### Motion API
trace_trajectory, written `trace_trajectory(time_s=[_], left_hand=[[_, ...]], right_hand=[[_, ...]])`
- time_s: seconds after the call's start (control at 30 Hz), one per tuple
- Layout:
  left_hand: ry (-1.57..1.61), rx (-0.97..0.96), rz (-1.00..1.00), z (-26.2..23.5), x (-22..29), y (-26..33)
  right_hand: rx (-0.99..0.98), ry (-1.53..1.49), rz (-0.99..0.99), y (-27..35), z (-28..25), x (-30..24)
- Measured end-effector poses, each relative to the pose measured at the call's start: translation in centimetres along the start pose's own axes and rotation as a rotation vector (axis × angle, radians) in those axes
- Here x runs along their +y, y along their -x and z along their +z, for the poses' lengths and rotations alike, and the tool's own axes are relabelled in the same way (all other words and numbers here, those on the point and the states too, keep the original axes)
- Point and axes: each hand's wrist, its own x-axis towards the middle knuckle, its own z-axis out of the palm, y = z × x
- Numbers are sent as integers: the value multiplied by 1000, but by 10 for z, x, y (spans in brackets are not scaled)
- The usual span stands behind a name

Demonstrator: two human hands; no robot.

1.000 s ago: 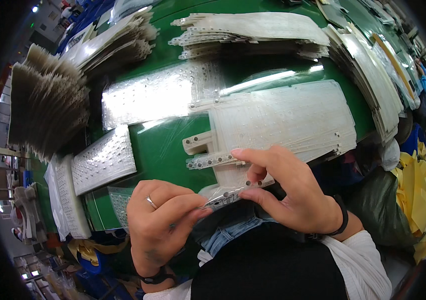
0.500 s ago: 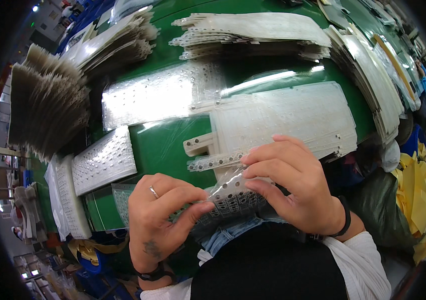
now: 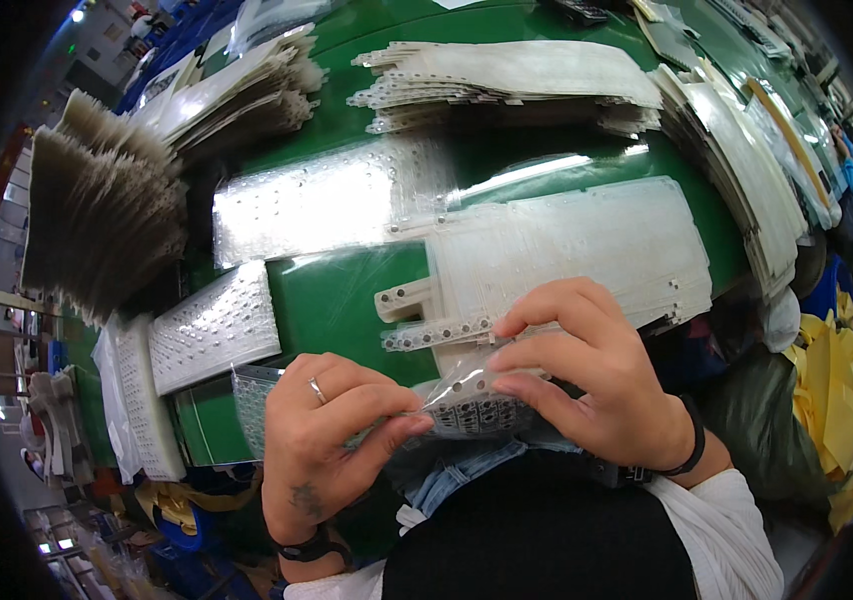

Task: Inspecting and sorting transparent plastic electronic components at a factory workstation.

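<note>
- Clear patterned film (image 3: pixel 474 413): pinched by the left hand (image 3: pixel 322 430); the right hand's (image 3: pixel 592 385) fingertips meet its other side, whether clamped I can't tell.
- Light, even tension should avoid creases.
- It's at the green table's (image 3: pixel 347 300) near edge.

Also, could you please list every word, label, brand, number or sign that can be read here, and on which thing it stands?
No text can be read.
Clear film in the left hand: dark marks, too small to read.
Stacked white sheets: holes and dots, no readable text.
Far wall: too small and blurred.
</note>
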Motion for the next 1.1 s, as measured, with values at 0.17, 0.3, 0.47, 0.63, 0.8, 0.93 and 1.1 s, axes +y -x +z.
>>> trace_trajectory(time_s=[0.17,0.3,0.47,0.63,0.8,0.93,1.1], left_hand=[[49,29,-94,3,0,2],[99,189,-340,1,-4,0],[11,143,-225,-10,6,4],[-39,104,-103,-9,19,1],[-58,79,-68,-13,20,-1],[-32,60,-84,-13,16,2],[-26,159,-273,-14,-1,3]], right_hand=[[44,68,-87,-2,-3,-6],[-311,-354,-140,-6,-28,-11],[-38,-682,107,-8,-31,-17],[52,-229,-116,-22,-1,-19],[44,80,-248,-27,10,-23],[10,142,-244,-27,9,-27],[-304,-324,-96,-27,-18,-38]])
